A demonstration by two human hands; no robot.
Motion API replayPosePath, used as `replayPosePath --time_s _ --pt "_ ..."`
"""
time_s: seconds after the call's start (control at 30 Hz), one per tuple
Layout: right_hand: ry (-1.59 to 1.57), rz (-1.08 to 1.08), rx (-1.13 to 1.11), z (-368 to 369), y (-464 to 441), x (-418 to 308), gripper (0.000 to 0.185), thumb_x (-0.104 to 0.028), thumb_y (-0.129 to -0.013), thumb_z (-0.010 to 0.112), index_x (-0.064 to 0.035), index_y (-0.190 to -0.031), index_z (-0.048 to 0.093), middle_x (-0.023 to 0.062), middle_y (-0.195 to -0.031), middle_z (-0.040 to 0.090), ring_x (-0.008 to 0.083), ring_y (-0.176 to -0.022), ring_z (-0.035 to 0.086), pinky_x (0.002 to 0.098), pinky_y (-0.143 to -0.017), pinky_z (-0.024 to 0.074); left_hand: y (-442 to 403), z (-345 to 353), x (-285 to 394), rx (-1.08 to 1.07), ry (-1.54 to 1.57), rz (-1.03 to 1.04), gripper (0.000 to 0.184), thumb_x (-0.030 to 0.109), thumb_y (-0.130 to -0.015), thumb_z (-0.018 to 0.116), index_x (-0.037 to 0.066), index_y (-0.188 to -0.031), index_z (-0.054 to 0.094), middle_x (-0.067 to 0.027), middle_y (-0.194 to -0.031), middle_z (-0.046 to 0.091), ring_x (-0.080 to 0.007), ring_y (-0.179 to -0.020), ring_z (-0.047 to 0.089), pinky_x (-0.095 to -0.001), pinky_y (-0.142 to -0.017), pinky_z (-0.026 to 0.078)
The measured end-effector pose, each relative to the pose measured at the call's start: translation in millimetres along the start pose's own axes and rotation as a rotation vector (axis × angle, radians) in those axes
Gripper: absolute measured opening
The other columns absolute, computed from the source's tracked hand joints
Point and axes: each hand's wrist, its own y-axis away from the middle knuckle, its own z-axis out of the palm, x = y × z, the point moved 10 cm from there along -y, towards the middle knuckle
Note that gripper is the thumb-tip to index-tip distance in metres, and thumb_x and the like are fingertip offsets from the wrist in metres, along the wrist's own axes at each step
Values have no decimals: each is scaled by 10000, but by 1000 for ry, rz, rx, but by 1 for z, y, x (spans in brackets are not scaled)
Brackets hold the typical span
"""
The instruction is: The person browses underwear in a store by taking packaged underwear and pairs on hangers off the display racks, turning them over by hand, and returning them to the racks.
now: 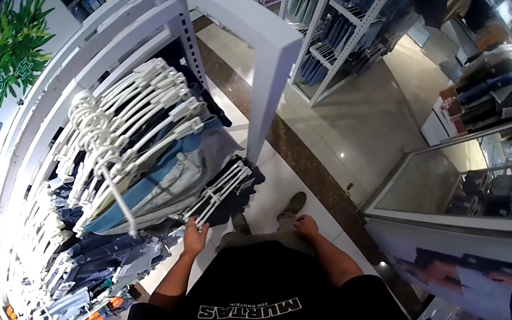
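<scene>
My left hand (pixel 195 235) has its fingers closed at the lower ends of several white hangers (pixel 222 187) that carry dark garments (pixel 245 192), just right of the rack. Beside them, many white hangers (pixel 157 98) hang packed together with blue and grey trousers (pixel 183 164) on the white rack (pixel 267 93). One white hanger (pixel 119 197) sticks out toward me. Away from the clothes, my right hand (pixel 306 226) hangs low in front of my body, fingers curled, and nothing shows in it.
A white shelf unit (pixel 311 39) with folded clothes stands ahead. On the right are a glass-sided display (pixel 415 188) and a poster panel (pixel 470 266). A green plant picture (pixel 13 42) is on the left panel. The tiled floor (pixel 324 141) has a dark band.
</scene>
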Motion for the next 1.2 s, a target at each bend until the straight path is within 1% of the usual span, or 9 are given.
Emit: replayPosePath --time_s 0.2,0.27,0.37,0.4,0.53,0.7,0.97,1.07,1.2 --pt "2 -180 -32 -38 -57 1 305 -249 -777 744 -16 -973 719 161 -957 724 277 -874 700 375 -791 553 10 21 -45 382 269 -235 712 119 -783 784 -89 -1349 404 -241 -1244 563 -372 -1154 562 -418 -1014 432" --pt "-85 -185 -64 -64 -77 -5 313 -257 -778 745 -12 -972 717 161 -952 723 276 -879 698 375 -789 551 32 39 -59 515 339 -488 744 129 -766 804 -107 -1347 405 -255 -1249 561 -379 -1167 560 -422 -1022 432" --pt "-127 -206 9 -118 -94 -12 314 -267 -784 746 -9 -960 713 157 -947 721 273 -878 694 374 -787 549 42 92 -82 280 -94 -655 708 236 -746 833 -99 -1273 500 -268 -1212 601 -369 -1156 583 -413 -988 462" --pt "-126 -218 58 -135 -102 -13 313 -269 -786 746 -8 -955 712 155 -945 721 272 -877 692 373 -786 548 44 111 -63 120 26 -703 629 250 -755 815 -80 -1223 554 -260 -1134 648 -362 -1080 628 -414 -941 493" --pt "-193 -164 100 -184 -120 33 328 -271 -787 749 -11 -981 706 163 -973 709 281 -887 687 390 -796 544 14 165 -7 4 81 -566 412 225 -787 755 -45 -1078 644 -192 -906 707 -277 -858 683 -369 -776 537" --pt "-89 -150 130 -219 -134 116 272 -263 -785 752 -29 -922 724 155 -892 719 282 -859 698 396 -787 549 -52 211 112 -64 372 -323 322 218 -860 709 -38 -1045 647 -131 -890 696 -174 -769 673 -306 -619 540" --pt "-259 131 98 -243 -143 198 252 -235 -781 744 -16 -903 725 121 -822 717 215 -699 692 367 -684 556 -126 271 179 -226 296 -310 295 183 -859 690 -41 -1049 670 -142 -875 703 -173 -719 670 -307 -627 546" --pt "-324 153 110 -251 -155 190 256 -230 -783 741 -11 -915 731 103 -800 710 194 -682 685 351 -683 552 -156 298 173 -322 113 -375 311 219 -840 699 -34 -1020 698 -173 -897 723 -227 -756 696 -356 -682 555" --pt "-265 103 107 -290 -182 166 259 -234 -797 725 -4 -915 721 108 -807 713 218 -740 691 356 -720 546 -217 333 197 -449 -144 -239 359 304 -805 677 -13 -967 730 -220 -933 723 -340 -872 707 -402 -821 540"
